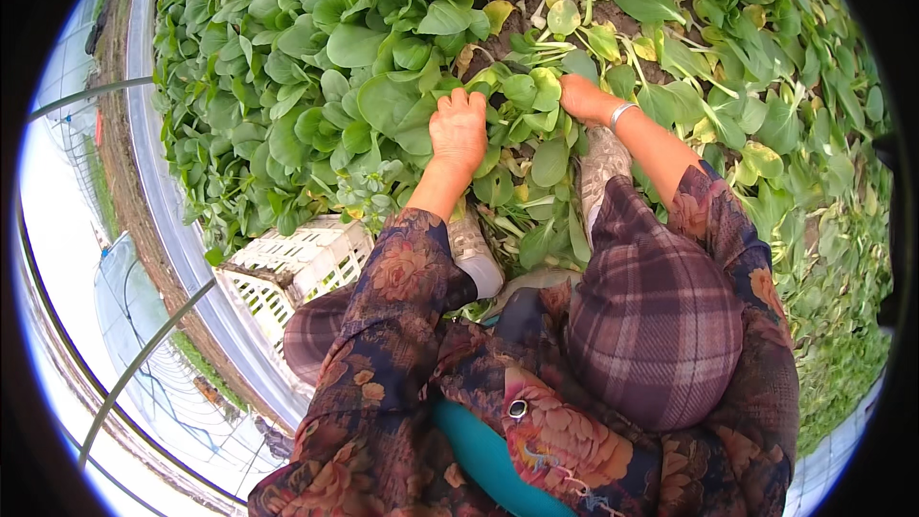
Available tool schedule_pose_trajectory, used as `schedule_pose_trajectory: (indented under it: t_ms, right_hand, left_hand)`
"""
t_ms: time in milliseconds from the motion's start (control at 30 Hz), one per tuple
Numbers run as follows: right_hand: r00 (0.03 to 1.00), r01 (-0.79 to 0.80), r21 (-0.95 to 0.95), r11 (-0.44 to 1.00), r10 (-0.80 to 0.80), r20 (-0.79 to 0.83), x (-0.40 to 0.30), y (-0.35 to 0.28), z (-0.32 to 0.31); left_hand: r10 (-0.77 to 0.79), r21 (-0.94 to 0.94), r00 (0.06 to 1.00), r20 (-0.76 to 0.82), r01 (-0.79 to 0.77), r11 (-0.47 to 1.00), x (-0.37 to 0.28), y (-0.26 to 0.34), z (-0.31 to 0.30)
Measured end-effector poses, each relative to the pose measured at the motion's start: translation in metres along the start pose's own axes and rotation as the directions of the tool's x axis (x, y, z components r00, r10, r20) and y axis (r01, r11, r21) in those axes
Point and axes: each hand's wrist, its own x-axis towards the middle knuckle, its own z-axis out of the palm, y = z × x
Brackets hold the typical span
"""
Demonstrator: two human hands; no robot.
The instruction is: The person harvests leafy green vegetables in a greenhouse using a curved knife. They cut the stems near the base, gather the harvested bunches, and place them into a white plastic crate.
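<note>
Both my hands reach into a bed of leafy greens in front of my shoes. My left hand (459,128), its fingers curled, is at the edge of the dense standing leafy greens (287,93); what its fingertips hold is hidden by leaves. Across a small clump of green and yellowish leaves (530,93), my right hand (587,99) has its fingers bent down among the foliage, a silver bracelet (623,113) on its wrist. Its fingertips are hidden too. Cut or pulled greens with pale stems (689,72) lie on the soil to the right.
A white slatted plastic crate (305,258) stands at my left beside the plants. My patterned shoes (470,240) are planted among the leaves. Further left run clear plastic sheeting (172,179) and curved greenhouse poles (136,366). Loose leaves cover the ground at right.
</note>
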Motion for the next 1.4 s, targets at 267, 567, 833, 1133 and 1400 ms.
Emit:
schedule_pose_trajectory:
  t_ms: [267, 567, 833, 1133, 1400]
  right_hand:
    - [0.961, 0.181, -0.001, 0.983, -0.177, -0.215, -0.038, 0.051, 0.012]
    - [0.933, 0.359, 0.768, 0.53, -0.202, -0.296, -0.1, -0.013, -0.008]
    - [0.812, 0.579, 0.393, 0.715, -0.463, -0.355, -0.101, 0.004, 0.001]
    - [0.9, 0.435, 0.092, 0.895, -0.432, -0.052, -0.076, 0.005, 0.016]
    - [0.99, 0.129, 0.407, 0.904, -0.144, 0.006, -0.052, -0.004, 0.02]
  left_hand:
    - [-0.159, -0.435, 0.975, -0.155, 0.078, 0.897, -0.024, 0.003, -0.017]
    - [0.013, -0.568, 0.917, -0.398, -0.257, 0.782, -0.031, 0.076, -0.088]
    - [0.11, -0.406, 0.979, -0.169, -0.171, 0.898, -0.027, 0.084, -0.122]
    - [0.062, -0.702, 0.77, 0.635, 0.542, 0.462, -0.026, 0.052, -0.06]
    - [0.141, -0.212, 0.929, 0.343, -0.07, 0.975, -0.014, 0.033, -0.074]
